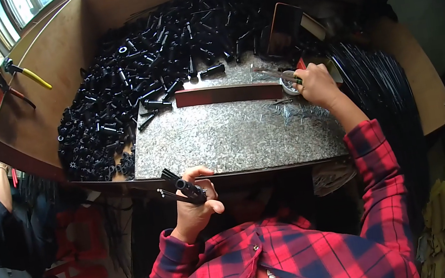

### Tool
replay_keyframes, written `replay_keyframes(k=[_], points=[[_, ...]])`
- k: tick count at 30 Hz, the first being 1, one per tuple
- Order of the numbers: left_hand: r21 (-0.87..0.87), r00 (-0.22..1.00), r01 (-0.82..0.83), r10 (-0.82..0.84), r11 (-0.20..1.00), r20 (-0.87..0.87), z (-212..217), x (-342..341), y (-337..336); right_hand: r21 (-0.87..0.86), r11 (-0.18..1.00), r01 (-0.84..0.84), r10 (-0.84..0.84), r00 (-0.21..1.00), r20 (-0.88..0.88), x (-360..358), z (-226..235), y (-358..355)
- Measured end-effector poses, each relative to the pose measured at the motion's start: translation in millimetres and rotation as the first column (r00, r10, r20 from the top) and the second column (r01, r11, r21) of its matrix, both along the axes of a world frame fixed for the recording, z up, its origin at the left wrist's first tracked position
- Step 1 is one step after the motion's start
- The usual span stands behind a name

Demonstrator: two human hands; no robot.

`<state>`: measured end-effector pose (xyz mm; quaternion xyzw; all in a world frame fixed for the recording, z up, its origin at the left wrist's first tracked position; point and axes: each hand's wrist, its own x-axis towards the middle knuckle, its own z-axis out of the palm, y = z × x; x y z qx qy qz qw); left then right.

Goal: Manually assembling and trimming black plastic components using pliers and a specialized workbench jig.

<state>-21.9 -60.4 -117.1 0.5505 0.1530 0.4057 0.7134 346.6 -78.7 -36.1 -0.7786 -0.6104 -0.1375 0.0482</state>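
Note:
Held in front of my body, below the worktop's near edge, my left hand (196, 212) is closed round a few black tubular parts (188, 189). Thin dark rods stick out to the left of that hand. At the right of the worktop, my right hand (315, 86) grips a thin, long tool (276, 73) whose tip points left; its exact kind is unclear. Under those fingers sits a small round white container (289, 85), partly hidden. A long dark reddish bar (227, 94) lies across the grey speckled worktop (221, 133), left of the container.
A large heap of black tubular parts (106, 93) fills the left and back. Bundled black rods (374, 76) lie at the right. Wooden panels (55, 100) wall the bench. A phone-like slab (283, 27) leans at the back. Yellow-handled pliers (32, 75) hang left, above another person's arm (3, 186).

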Motion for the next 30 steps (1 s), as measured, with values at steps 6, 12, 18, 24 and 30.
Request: replay_keyframes(k=[6, 12, 18, 24, 30], points=[[-0.01, 1.0, 0.009, -0.009, 1.0, -0.029, 3.0, -0.1, -1.1, -0.201, 0.98, 0.012, 0.005, 0.997, 0.08, 5.3, -6.5, 23.8], [-0.03, 0.998, 0.019, -0.02, 0.999, -0.053, 2.7, 0.3, -0.2, -0.164, 0.986, -0.012, 0.02, 0.999, 0.045, 9.8, -11.9, 29.7], [-0.044, 0.997, 0.032, -0.035, 0.999, -0.07, 3.6, 1.1, 0.8, -0.085, 0.996, -0.036, 0.041, 0.998, 0.056, 16.7, -18.8, 29.0], [-0.045, 0.997, 0.02, -0.023, 0.999, -0.073, 3.8, 1.5, 0.4, 0.033, 0.999, -0.013, 0.014, 1.0, -0.024, 7.7, -13.3, 22.0], [-0.05, 0.997, 0.021, -0.025, 0.999, -0.075, 2.1, 6.1, -1.2, 0.414, 0.9, -0.138, 0.426, 0.49, -0.761, -87.3, 0.4, -6.3]])
